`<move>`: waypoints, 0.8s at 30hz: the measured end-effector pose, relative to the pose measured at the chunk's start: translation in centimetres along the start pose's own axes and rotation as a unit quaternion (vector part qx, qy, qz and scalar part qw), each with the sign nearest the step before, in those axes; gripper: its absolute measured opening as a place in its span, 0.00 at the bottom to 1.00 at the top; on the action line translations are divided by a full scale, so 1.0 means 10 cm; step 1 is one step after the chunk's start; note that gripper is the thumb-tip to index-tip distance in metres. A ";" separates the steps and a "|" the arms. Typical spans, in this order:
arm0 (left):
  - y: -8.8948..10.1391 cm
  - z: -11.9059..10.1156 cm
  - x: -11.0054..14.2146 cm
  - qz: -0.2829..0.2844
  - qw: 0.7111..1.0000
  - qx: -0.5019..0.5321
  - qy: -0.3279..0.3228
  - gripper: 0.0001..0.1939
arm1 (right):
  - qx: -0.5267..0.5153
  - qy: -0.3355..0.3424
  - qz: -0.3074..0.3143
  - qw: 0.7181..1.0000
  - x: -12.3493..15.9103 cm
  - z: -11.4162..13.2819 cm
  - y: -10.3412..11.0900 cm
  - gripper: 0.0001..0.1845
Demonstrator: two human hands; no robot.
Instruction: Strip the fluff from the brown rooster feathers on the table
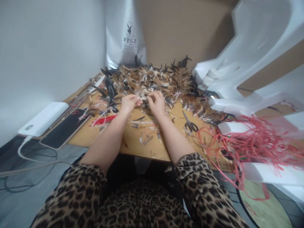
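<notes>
here's the tan table (154, 152), and across its far half sprawls the big brown feather heap (153, 79)! pink strands (256, 139) tangle off to the right, a dark-screened phone (65, 128) lies at the left. front of the heap now: left hand (128, 103) pinching a pale tuft (143, 94), right hand (158, 103) just beside, thumb and forefinger curled close, grip too blurred to tell. scissors (189, 122) lie beyond the right forearm.

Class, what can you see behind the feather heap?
Behind the feather heap are a silvery PPGZ bag and a brown surface. The heap hides part of the bag's bottom.
</notes>
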State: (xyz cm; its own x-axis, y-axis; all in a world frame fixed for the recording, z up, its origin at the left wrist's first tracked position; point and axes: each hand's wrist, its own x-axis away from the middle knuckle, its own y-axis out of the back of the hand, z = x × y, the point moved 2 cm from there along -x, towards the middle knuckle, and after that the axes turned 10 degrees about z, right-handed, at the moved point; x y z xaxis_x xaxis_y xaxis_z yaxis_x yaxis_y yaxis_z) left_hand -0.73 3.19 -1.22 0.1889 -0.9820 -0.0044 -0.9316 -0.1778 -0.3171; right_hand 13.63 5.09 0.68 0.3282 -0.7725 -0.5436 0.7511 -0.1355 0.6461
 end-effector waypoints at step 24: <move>-0.01 0.03 0.04 0.089 0.990 0.097 0.044 0.05 | -0.425 -0.192 0.058 0.883 -0.07 -0.15 -0.11 0.15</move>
State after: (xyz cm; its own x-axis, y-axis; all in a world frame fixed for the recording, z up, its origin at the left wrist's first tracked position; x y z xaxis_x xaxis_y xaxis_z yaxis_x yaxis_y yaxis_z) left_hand -0.50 2.88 -1.48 -0.0085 -1.0000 0.0023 -0.8685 0.0063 -0.4956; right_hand 13.45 6.75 -0.43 0.3347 -0.9262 -0.1735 0.9374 0.3461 -0.0391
